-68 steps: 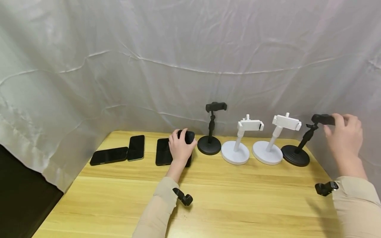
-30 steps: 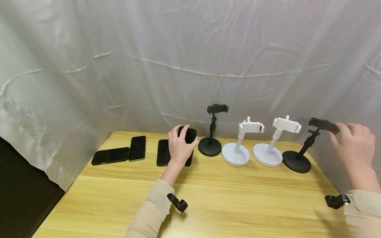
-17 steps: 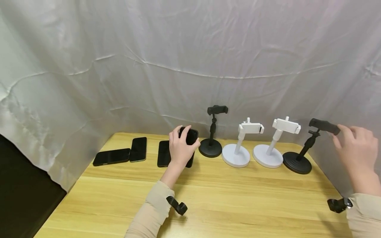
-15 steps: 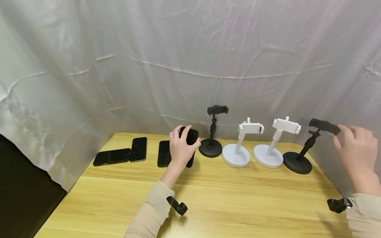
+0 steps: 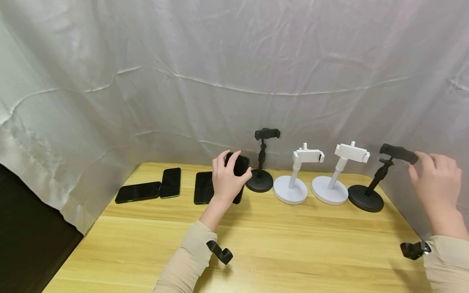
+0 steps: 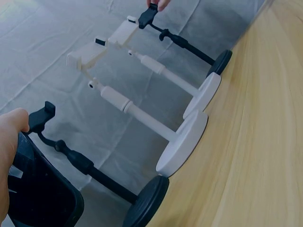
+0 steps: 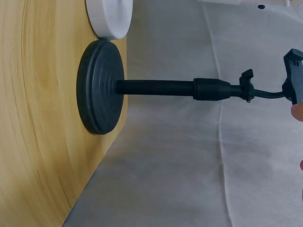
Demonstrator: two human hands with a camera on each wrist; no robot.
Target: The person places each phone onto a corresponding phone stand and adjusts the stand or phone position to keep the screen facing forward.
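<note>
While the left hand (image 5: 226,182) clamps its fingers on a flat, shiny black phone (image 5: 242,164), the right hand (image 5: 437,179) pinches the end of a black plastic clip (image 5: 397,153) atop a round-footed black stand (image 5: 380,174). If those right fingers tug too hard, the stand could tip. Just right of the left fingers, a second round-footed black stand (image 5: 259,181) could get bumped if the phone swings.

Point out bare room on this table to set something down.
Widest bare patch of table: between the left sleeve and right sleeve, in front of the phone stands. Another: left of the left sleeve, in front of the sideways phone. Crowded: the back, from the phones by the left hand to the far-right black stand.
</note>
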